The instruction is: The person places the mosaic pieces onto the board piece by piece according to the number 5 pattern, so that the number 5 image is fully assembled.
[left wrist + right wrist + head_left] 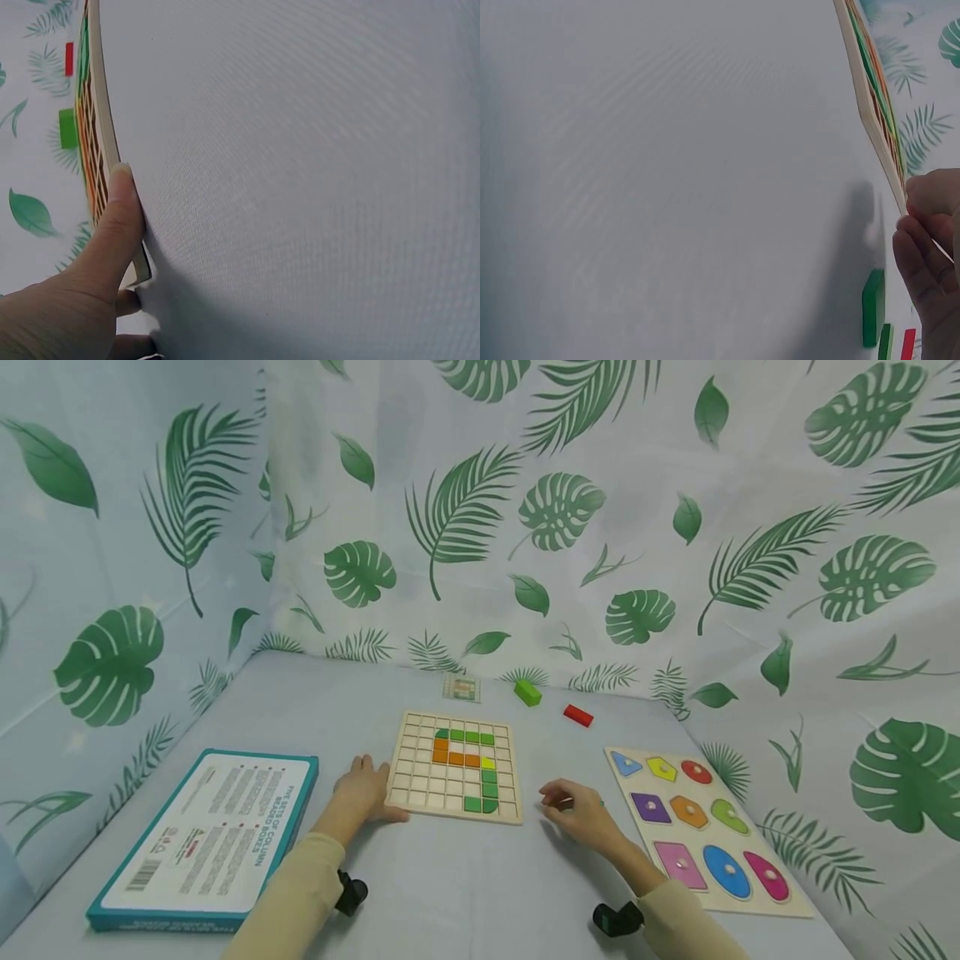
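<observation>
Two hands flank the grid board (454, 767) mid-tabletop: our left hand (365, 791) rests flat-fingered on its left edge, thumb pressed to the rim, while our right hand (577, 814) curls loosely just right, near small green pieces (873, 307). A shape puzzle (701, 827) lies farther right.

Recording booth: leaf-print cloth (570, 527) drapes table and walls.

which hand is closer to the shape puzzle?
Right. The right hand lies just left of the shape puzzle; the left hand is past the grid board, on its left edge.
</observation>
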Tool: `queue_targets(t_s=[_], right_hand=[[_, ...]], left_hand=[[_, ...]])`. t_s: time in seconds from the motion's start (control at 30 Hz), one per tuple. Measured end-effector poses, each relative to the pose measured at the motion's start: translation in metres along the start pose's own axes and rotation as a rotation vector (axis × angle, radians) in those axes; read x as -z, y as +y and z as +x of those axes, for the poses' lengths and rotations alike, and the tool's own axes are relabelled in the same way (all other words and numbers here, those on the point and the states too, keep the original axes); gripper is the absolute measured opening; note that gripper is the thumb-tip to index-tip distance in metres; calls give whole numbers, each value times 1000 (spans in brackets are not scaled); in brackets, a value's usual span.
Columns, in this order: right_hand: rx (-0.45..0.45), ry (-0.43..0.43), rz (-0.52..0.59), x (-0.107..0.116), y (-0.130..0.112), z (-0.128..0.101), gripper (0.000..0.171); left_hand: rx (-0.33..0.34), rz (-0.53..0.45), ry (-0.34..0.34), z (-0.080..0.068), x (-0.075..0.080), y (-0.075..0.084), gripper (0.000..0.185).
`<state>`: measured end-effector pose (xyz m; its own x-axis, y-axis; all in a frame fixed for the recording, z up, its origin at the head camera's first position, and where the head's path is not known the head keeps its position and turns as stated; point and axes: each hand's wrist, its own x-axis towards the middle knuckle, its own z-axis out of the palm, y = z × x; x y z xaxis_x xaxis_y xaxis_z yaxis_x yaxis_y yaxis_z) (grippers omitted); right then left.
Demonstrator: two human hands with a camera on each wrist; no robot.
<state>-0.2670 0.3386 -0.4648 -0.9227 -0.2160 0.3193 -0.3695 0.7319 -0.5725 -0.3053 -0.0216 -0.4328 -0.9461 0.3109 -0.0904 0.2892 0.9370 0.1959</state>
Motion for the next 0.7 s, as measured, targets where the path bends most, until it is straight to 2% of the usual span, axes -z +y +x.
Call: queue_targets(t_s=[0.2,0.43,0.57,0.7], right_hand=[[-49,8,-15,8,10,-8,26],[-44,-3,-37,18,22,-18,25],[-70,-67,-26,26,26,-24,24],[-96,-179,30,34,29,-27,26]], left_hand=[[2,-4,2,-2,4,1,90],[3,-8,-6,-1,4,1,90],[3,-7,-11,0,0,1,91],[3,-5,-7,1,-1,0,91]])
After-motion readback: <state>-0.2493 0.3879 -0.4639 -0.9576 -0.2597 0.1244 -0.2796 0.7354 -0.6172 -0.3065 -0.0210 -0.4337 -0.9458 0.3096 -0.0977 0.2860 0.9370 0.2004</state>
